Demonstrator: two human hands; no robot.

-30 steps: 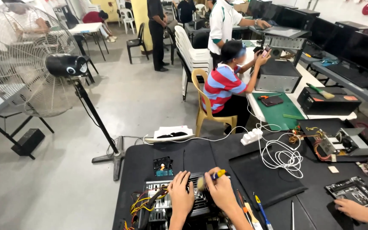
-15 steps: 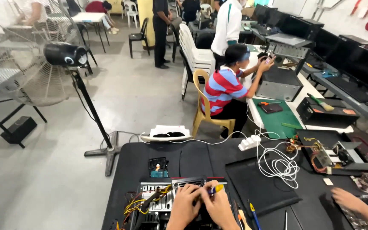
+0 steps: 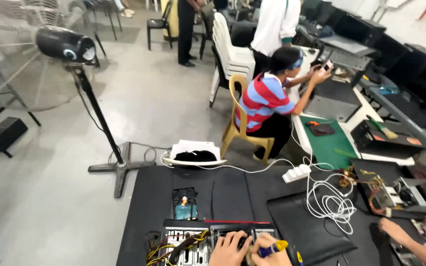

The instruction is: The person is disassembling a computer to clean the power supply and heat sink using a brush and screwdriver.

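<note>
1. Because the black table (image 3: 232, 192) runs the full width in front of you, everything you reach for sits on its dark top, with the grey floor (image 3: 50, 197) beyond its far edge

2. While you lean over your work, the standing fan (image 3: 67, 44) on its black pole stands to your left on the floor, well apart from the table, its head turned toward the seated rows

3. Across from you a person in a striped shirt (image 3: 265, 101) sits on a yellow chair (image 3: 240, 125), bent over a white bench so both hands can meet at a small object

4. Your metal computer case (image 3: 198, 244) lies flat at the near table edge, right under your hands, its yellow wire bundle spilling out to the left side where it stays clear of your fingers

5. To the right a flat black mat (image 3: 306, 231) lies beside the case, and a coiled white cable (image 3: 329, 204) trails from a power strip (image 3: 298, 173) near the far edge

6. Your left hand (image 3: 228, 249) rests on the case top, fingers spread and apart, likely to steady it

7. Your right hand (image 3: 267, 251) is closed around a screwdriver (image 3: 272, 248) with a yellow and blue handle, touching your left

8. A co-worker's hand (image 3: 395, 231) lies at the right edge
</note>
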